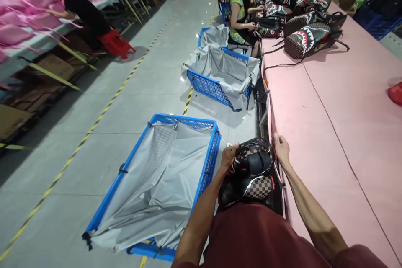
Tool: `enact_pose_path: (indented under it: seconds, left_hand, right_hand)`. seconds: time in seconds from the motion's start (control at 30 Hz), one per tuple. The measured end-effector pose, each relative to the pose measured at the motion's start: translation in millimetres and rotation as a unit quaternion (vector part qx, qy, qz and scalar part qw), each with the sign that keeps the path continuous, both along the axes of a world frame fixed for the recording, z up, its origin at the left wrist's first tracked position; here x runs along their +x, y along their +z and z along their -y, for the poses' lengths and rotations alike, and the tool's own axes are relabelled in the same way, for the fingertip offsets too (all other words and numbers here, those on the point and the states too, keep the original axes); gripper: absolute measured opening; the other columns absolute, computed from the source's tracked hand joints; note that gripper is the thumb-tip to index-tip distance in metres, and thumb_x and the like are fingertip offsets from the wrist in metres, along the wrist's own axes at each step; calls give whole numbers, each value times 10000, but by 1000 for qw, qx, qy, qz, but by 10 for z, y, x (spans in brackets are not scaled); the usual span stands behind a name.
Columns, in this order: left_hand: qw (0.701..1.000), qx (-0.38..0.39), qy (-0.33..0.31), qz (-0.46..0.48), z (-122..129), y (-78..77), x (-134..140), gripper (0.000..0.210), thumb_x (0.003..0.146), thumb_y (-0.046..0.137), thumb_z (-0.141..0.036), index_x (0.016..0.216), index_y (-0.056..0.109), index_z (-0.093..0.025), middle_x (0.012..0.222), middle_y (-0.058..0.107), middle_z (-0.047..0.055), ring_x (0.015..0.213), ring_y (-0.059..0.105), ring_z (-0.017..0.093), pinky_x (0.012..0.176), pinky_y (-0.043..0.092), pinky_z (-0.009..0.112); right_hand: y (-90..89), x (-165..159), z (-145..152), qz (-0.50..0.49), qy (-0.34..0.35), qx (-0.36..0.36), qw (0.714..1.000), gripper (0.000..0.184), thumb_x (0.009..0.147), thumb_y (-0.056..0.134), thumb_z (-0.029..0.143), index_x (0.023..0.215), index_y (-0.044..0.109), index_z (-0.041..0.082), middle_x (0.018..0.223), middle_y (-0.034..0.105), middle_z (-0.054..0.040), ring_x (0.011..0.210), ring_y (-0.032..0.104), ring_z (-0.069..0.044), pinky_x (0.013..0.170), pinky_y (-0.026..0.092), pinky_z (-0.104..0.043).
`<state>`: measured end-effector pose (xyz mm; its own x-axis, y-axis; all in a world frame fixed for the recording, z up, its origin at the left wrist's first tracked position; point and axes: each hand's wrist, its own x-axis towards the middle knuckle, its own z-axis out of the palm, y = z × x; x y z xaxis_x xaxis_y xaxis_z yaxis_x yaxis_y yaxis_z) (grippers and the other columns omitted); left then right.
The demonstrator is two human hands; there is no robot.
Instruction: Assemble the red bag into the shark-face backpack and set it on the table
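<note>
Backpack (251,171) on lap, beside pink table (329,134) edge; rounded soft shape, brown-cream checker fabric with black panels, long axis runs away from person. Left hand (228,157) closed around backpack's far left side. Right hand (282,150) fingers bent, touching backpack's right top, at table edge. Left: blue plastic mesh crate (207,167) with grey liner, rectangular. Farther: second lined crate (213,88), shark-print backpacks (306,37) on table

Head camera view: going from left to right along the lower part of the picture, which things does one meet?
Blue crate with grey liner → left hand → checkered backpack → right hand → pink table.
</note>
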<state>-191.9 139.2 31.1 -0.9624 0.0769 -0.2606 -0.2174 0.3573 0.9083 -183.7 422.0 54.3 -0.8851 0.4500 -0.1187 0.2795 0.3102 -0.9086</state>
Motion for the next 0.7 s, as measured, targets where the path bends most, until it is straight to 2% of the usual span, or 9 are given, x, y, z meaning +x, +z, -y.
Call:
enact_pose_path:
  seconds: [0.1, 0.17, 0.23, 0.33, 0.47, 0.57, 0.63, 0.7]
  left_hand:
    - [1000, 3, 9, -3, -38, 10, -19, 667, 968, 397, -835, 673, 278, -248, 683, 263, -28, 677, 255, 136, 645, 217, 322]
    - [1000, -4, 18, -6, -47, 35, -43, 678, 946, 411, -854, 665, 282, -251, 677, 269, -24, 675, 264, 141, 646, 219, 323]
    - [999, -11, 30, -7, -47, 68, -55, 687, 933, 421, -868, 663, 288, -251, 675, 286, -18, 676, 279, 145, 647, 230, 324]
    - [999, -18, 48, -5, -41, 114, -29, 701, 939, 408, -883, 664, 288, -249, 662, 308, -13, 664, 302, 148, 637, 245, 328]
    - [997, -36, 61, -20, 4, 164, 54, 750, 915, 391, -926, 633, 313, -236, 650, 333, -3, 664, 322, 146, 631, 236, 325]
    - [997, -37, 60, -18, 131, 238, 97, 787, 848, 462, -965, 604, 334, -228, 636, 326, -3, 664, 326, 141, 624, 237, 309]
    - [997, -33, 63, -4, 280, 327, 110, 796, 807, 524, -973, 589, 338, -230, 620, 320, -6, 647, 319, 134, 605, 234, 301]
    - [997, -11, 70, 19, 465, 436, 115, 786, 789, 579, -956, 587, 337, -236, 607, 320, -10, 630, 308, 127, 585, 231, 293]
  right_hand:
    - [-129, 474, -67, 14, 32, 4, 999, 782, 943, 618, 845, 1303, 733, 161, 1267, 743, -139, 1142, 650, -274, 1024, 504, -377]
    - [-256, 632, -11, 8, 42, 35, 998, 848, 938, 654, 803, 1489, 658, 158, 1473, 653, -179, 1356, 576, -315, 1187, 444, -443]
    - [-374, 635, 98, 2, 28, 67, 997, 881, 958, 628, 770, 1565, 598, 132, 1559, 590, -215, 1462, 500, -342, 1273, 365, -494]
    - [-508, 463, 293, -11, 18, 45, 999, 826, 1007, 491, 761, 1491, 654, 112, 1512, 635, -230, 1420, 537, -347, 1250, 386, -495]
    - [-598, 270, 454, 1, 11, -15, 1000, 842, 985, 382, 839, 1197, 770, 122, 1262, 758, -216, 1166, 661, -326, 1070, 487, -431]
    - [-479, 294, 395, 12, 4, -50, 999, 879, 946, 391, 899, 1069, 754, 108, 1039, 780, -175, 939, 657, -276, 876, 508, -377]
    - [-234, 384, 286, 0, 35, -109, 993, 833, 899, 530, 903, 1047, 743, 112, 970, 769, -123, 865, 623, -236, 794, 488, -329]
    - [119, 509, 187, -8, 90, -170, 981, 731, 870, 674, 850, 999, 731, 132, 908, 740, -75, 809, 587, -201, 737, 454, -291]
